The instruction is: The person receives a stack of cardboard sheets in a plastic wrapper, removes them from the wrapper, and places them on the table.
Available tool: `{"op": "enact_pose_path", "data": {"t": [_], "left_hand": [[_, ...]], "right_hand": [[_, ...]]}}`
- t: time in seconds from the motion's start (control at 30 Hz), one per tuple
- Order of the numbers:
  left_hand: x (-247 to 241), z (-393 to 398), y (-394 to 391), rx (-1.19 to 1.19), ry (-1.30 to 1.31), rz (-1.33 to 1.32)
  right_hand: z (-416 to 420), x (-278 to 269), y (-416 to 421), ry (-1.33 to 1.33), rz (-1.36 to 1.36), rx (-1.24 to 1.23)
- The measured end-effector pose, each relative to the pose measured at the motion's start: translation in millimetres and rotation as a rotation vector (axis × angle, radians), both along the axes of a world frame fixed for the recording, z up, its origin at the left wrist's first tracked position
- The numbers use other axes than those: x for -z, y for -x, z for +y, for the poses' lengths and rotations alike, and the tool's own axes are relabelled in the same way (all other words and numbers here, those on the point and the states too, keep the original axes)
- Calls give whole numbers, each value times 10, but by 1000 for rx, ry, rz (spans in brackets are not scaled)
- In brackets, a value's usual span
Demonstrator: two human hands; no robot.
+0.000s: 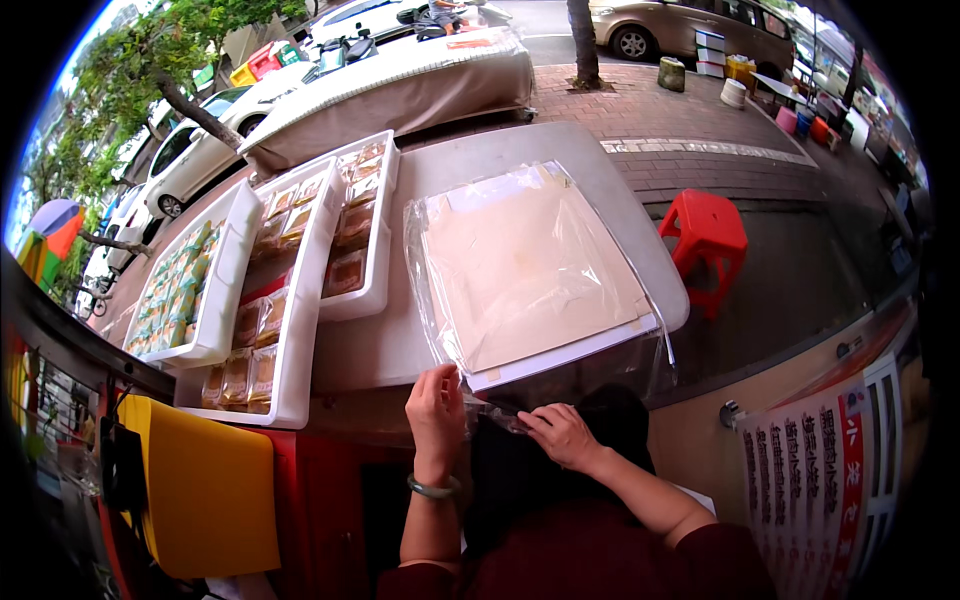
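On a light grey table [630, 225] before me lies a large clear plastic bag [420, 259]. Inside it is a flat stack of tan cardboard [525, 277] and white sheets [570, 356]. The bag's near end hangs over the table's front edge. My left hand [435, 405], with a bangle on its wrist, has its fingers curled around the film at the near left corner. To the right and lower, my right hand [562, 435] pinches the loose film between thumb and fingers. Its fingertips partly hide the gathered plastic.
White plastic trays [300, 367] hold wrapped baked goods [262, 375] and green-patterned packets [180, 289] on the left. A red stool [705, 240] stands right of the table. Below the trays is a yellow box-like object [202, 495]. A covered stand [405, 97] is beyond.
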State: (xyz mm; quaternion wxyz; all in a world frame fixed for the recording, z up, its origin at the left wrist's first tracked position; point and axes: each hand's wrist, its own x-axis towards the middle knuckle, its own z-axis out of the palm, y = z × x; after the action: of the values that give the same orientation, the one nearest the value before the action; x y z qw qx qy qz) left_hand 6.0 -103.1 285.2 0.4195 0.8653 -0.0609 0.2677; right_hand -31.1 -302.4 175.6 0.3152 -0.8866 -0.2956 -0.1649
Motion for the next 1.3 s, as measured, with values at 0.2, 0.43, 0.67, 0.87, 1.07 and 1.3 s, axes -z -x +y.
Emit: {"op": "enact_pose_path", "data": {"t": [0.2, 0.43, 0.67, 0.87, 1.07, 1.3], "left_hand": [[-13, -132, 184, 152, 30, -138], [155, -198, 379, 46, -403, -150], [160, -274, 346, -153, -283, -50], [277, -209, 341, -109, -176, 32], [360, -128, 345, -66, -282, 72], [344, -164, 288, -56, -230, 51]], "right_hand": [[-61, -71, 28, -32, -32, -33], [-31, -98, 47, -13, -39, -40], [-44, -152, 73, -62, -45, -40], [-141, -113, 73, -82, -13, -3], [-247, -189, 7, -135, 17, 47], [-552, -332, -164, -196, -25, 203]]}}
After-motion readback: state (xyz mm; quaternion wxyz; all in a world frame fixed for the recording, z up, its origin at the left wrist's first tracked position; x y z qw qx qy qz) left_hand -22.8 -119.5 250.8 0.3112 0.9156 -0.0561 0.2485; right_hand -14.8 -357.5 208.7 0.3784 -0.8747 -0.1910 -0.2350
